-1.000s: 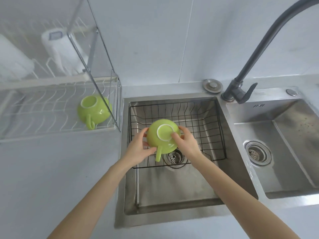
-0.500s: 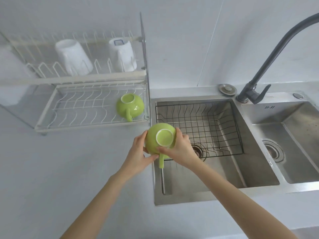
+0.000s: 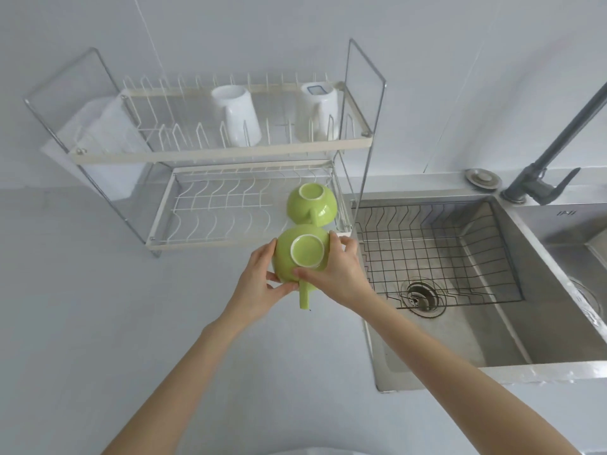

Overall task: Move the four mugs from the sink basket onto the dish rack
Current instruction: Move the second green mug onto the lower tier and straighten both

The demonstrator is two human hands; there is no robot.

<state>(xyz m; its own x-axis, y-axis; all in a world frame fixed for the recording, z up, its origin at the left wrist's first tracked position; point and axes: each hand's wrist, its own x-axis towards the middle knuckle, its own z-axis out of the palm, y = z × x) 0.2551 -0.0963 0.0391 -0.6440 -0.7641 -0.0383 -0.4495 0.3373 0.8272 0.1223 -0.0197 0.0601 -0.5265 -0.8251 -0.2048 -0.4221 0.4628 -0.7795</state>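
Note:
An upside-down green mug (image 3: pixel 303 257) is gripped from both sides by my left hand (image 3: pixel 259 287) and my right hand (image 3: pixel 338 274), its handle pointing toward me. It hangs just in front of the lower tier of the white wire dish rack (image 3: pixel 230 238). A second green mug (image 3: pixel 312 203) sits upside down at the right end of that lower tier. Two white mugs (image 3: pixel 238 116) (image 3: pixel 318 111) stand upside down on the upper tier. The black wire sink basket (image 3: pixel 437 251) in the left sink holds no mugs.
A steel double sink (image 3: pixel 460 323) lies to the right, with a drain (image 3: pixel 422 293) under the basket. A dark faucet (image 3: pixel 555 149) rises at the back right. A white plastic holder (image 3: pixel 98 142) hangs at the rack's left end. Grey counter (image 3: pixel 98 323) surrounds the rack.
Both hands carried the green mug out of the sink basket, leftward and up to the front of the rack's lower tier. My view turned left, showing the whole rack.

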